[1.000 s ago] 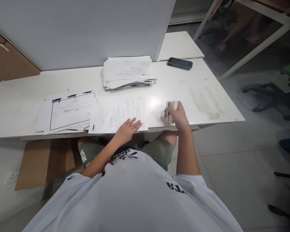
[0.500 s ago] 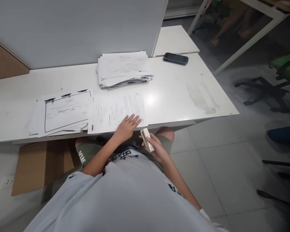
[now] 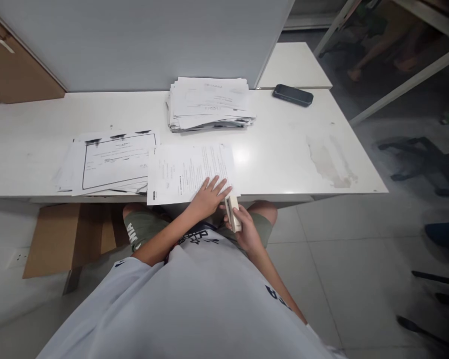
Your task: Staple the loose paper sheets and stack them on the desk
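Observation:
My left hand lies flat with fingers spread on the near right corner of a printed sheet at the front edge of the white table. My right hand is closed around a cream stapler, held just off the table's front edge, its tip close to the sheet's near right corner and beside my left fingers.
A spread of printed papers lies to the left of the sheet. A thick paper stack sits at the back by the grey partition. A dark phone lies at the back right. Cardboard stands under the table. Chair bases are on the floor at right.
My right hand took the stapler off the table's right side, brought it down over my lap, then up to the sheet's near right corner. My left hand stayed on the sheet.

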Action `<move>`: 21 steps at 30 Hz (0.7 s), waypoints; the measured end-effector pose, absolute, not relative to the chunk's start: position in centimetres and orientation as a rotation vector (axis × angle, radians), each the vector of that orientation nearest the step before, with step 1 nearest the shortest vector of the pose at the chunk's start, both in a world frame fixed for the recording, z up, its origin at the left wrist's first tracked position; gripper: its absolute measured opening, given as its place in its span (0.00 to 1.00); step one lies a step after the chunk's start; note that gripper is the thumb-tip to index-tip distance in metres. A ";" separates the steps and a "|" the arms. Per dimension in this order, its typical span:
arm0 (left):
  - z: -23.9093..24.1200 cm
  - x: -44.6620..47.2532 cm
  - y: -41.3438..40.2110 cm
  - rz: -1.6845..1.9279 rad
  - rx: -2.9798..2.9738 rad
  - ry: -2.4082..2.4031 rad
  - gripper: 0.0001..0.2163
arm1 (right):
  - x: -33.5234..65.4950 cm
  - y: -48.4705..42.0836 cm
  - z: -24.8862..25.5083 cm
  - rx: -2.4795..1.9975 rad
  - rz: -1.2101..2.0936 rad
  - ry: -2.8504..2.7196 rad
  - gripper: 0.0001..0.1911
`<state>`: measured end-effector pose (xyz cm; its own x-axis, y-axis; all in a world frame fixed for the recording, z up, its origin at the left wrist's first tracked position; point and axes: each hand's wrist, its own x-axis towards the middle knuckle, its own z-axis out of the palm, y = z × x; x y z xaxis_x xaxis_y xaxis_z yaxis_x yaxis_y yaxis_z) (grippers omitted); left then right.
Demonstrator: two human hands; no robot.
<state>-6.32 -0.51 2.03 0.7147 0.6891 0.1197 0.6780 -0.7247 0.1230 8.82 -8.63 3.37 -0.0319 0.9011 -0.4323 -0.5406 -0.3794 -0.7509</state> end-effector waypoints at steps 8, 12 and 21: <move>2.0 -6.2 -0.8 0.257 2.865 1.139 0.24 | 8.4 -7.9 3.6 -1.117 1.660 -0.436 0.14; 1.9 -6.4 -1.3 0.274 2.866 1.114 0.24 | 8.5 -8.0 3.7 -1.123 1.652 -0.394 0.14; 1.5 -6.9 -2.5 0.364 2.887 1.082 0.22 | 8.4 -8.6 3.4 -1.158 1.632 -0.316 0.19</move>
